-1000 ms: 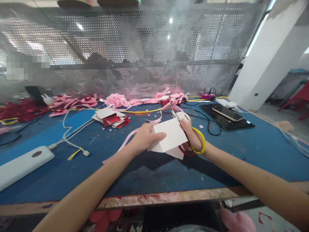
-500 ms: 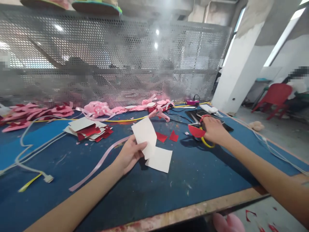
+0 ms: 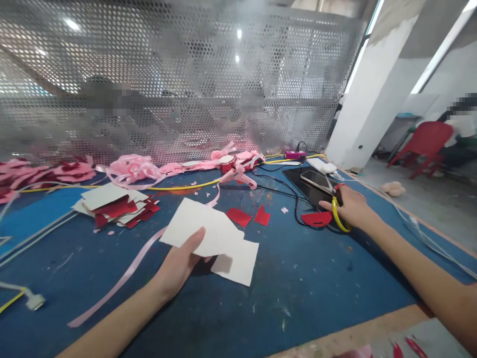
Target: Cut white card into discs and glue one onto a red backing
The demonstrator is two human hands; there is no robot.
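Note:
My left hand (image 3: pixel 178 263) pinches a white sheet of paper (image 3: pixel 203 231) above the blue table (image 3: pixel 298 283), thumb on top. A second white piece (image 3: pixel 238 262) lies under it on the table. Far to the right, my right hand (image 3: pixel 350 206) is closed on yellow-handled scissors (image 3: pixel 337 209) and also holds a red cut piece (image 3: pixel 316 219) low against the table, beside a black pad. Two small red scraps (image 3: pixel 249 217) lie between the hands.
A stack of red and white paper pieces (image 3: pixel 112 204) sits at left, with a pink ribbon strip (image 3: pixel 122 278) running past it. Pink ribbon heaps, a pink glue gun (image 3: pixel 240 176), cables and a phone (image 3: pixel 315 180) line the back. A perforated metal screen stands behind.
My right hand carried the scissors and red piece away to the right, down beside the black pad. My left hand lowered and flattened the white paper. The camera view swung left.

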